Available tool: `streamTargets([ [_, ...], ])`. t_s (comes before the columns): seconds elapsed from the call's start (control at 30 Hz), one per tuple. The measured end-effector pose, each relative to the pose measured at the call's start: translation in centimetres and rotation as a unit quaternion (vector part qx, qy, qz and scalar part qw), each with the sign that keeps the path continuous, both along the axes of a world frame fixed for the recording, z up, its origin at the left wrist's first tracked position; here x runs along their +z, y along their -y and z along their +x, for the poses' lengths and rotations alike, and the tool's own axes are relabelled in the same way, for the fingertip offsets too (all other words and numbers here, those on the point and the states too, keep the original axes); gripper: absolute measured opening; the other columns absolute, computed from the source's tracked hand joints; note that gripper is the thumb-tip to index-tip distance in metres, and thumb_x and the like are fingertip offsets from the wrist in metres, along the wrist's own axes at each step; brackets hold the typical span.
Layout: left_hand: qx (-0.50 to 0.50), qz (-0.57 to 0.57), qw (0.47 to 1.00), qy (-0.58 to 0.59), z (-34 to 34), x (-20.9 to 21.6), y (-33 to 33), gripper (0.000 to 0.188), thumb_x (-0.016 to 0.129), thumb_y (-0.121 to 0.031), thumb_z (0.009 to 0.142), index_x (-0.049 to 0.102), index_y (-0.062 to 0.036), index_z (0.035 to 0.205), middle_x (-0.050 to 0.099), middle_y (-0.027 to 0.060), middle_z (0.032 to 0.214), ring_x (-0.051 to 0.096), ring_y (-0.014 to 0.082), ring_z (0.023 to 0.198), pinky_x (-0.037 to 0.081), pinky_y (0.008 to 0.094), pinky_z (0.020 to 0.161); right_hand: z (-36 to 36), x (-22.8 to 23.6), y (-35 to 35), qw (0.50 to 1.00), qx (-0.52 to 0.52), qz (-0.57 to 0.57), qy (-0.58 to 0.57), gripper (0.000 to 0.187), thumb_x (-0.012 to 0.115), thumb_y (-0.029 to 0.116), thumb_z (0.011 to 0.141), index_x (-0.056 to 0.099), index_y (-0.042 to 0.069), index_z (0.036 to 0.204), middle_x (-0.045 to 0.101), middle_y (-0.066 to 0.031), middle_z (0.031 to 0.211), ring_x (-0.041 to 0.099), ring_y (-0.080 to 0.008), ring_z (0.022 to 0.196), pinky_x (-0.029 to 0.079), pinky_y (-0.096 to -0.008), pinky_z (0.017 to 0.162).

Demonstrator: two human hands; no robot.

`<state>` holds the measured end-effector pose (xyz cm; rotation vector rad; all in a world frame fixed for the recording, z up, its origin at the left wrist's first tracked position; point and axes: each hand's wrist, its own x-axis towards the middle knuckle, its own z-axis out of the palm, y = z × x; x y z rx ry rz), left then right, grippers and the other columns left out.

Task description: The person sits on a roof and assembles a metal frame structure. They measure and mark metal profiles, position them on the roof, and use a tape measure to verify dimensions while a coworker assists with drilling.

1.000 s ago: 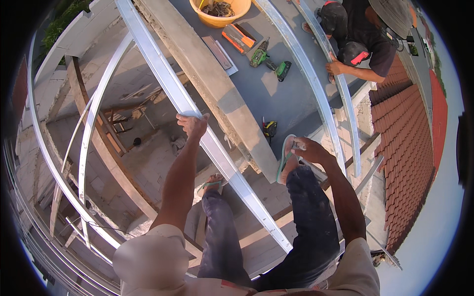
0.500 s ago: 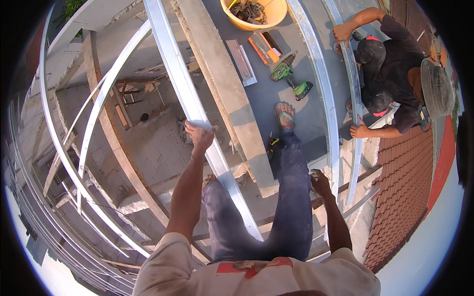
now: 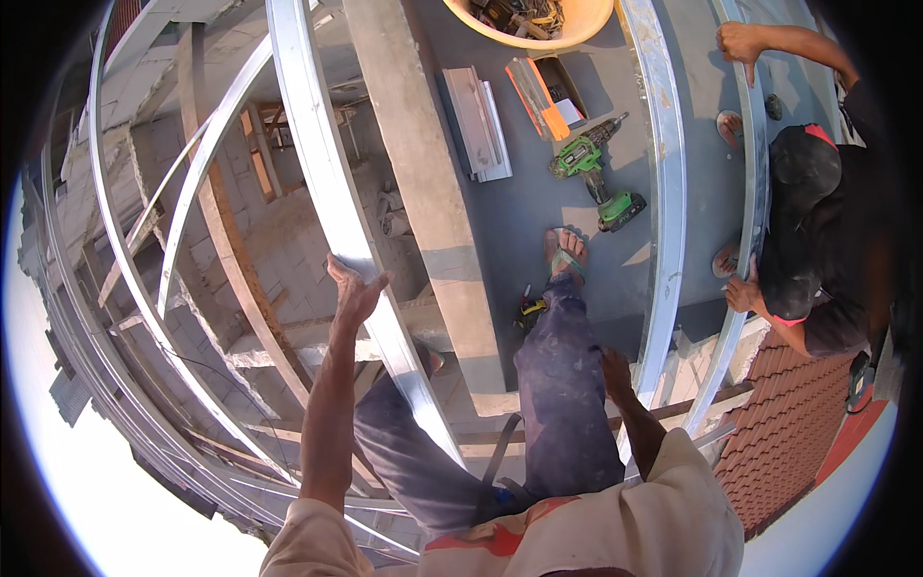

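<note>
the left hand (image 3: 354,288) is wrapped around the long metal rail (image 3: 327,192) running up over the open drop, fingers curled on its edge. the right hand (image 3: 615,370) rests by the second rail (image 3: 665,192); whether it grips, i can't tell. best keep the hold firm and the foot (image 3: 565,252) flat on the grey slab (image 3: 524,221). the other foot is hidden.
</note>
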<state>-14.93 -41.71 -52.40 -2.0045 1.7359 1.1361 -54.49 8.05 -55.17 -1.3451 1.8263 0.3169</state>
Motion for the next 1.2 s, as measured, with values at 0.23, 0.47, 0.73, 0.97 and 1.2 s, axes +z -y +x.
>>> streamTargets([
  [0.23, -0.013, -0.093, 0.996, -0.014, -2.0, 1.1, -0.4, 0.131, 0.083, -0.042, 0.082, -0.004, 0.0217, 0.156, 0.011, 0.0401, 0.164, 0.015, 0.0495, 0.156, 0.021, 0.0474, 0.130, 0.4, -2.9, -1.4, 0.987, -0.045, -0.146, -0.052, 0.026, 0.074, 0.032, 0.089, 0.066, 0.011, 0.101, 0.058, -0.0094, 0.102, 0.061, -0.0330, 0.104, 0.048, -0.0510, 0.088],
  [0.47, -0.019, -0.219, 0.976, 0.012, 0.0, -2.1, -1.5, 0.124, 0.077, -0.037, 0.073, 0.005, 0.0172, 0.158, 0.025, 0.0372, 0.156, 0.038, 0.0497, 0.144, 0.044, 0.0510, 0.116, -1.8, -12.5, -8.9, 0.969, 0.050, -0.229, -0.085, 0.021, 0.071, 0.024, 0.091, 0.070, 0.006, 0.102, 0.064, -0.0089, 0.099, 0.066, -0.0265, 0.092, 0.053, -0.0436, 0.079],
  [0.73, 0.018, -0.199, 0.980, -0.004, -0.9, -2.0, -0.7, 0.124, 0.080, -0.033, 0.072, 0.005, 0.0160, 0.158, 0.025, 0.0366, 0.157, 0.039, 0.0501, 0.143, 0.043, 0.0486, 0.118, -1.4, -10.6, -7.1, 0.970, -0.019, -0.240, -0.044, 0.023, 0.069, 0.022, 0.093, 0.069, 0.004, 0.106, 0.066, -0.0100, 0.100, 0.066, -0.0243, 0.092, 0.053, -0.0418, 0.080],
  [0.97, 0.048, -0.225, 0.973, 0.020, -0.8, -1.9, -1.6, 0.120, 0.082, -0.035, 0.071, 0.011, -0.0022, 0.161, 0.039, 0.0277, 0.149, 0.046, 0.0477, 0.138, 0.044, 0.0543, 0.114, -3.3, -11.5, -4.6, 0.966, -0.018, -0.258, 0.002, 0.024, 0.066, 0.020, 0.094, 0.069, 0.001, 0.109, 0.068, -0.0110, 0.101, 0.067, -0.0223, 0.092, 0.054, -0.0402, 0.080],
  [1.2, 0.056, -0.178, 0.976, 0.114, -2.5, 0.0, -7.1, 0.138, 0.087, -0.042, 0.076, -0.009, -0.0049, 0.168, 0.031, 0.0226, 0.160, 0.041, 0.0445, 0.143, 0.043, 0.0579, 0.112, -4.2, -11.7, -2.3, 0.965, -0.040, -0.253, 0.048, 0.026, 0.064, 0.018, 0.095, 0.069, -0.001, 0.112, 0.070, -0.0120, 0.102, 0.067, -0.0203, 0.092, 0.054, -0.0386, 0.081],
])
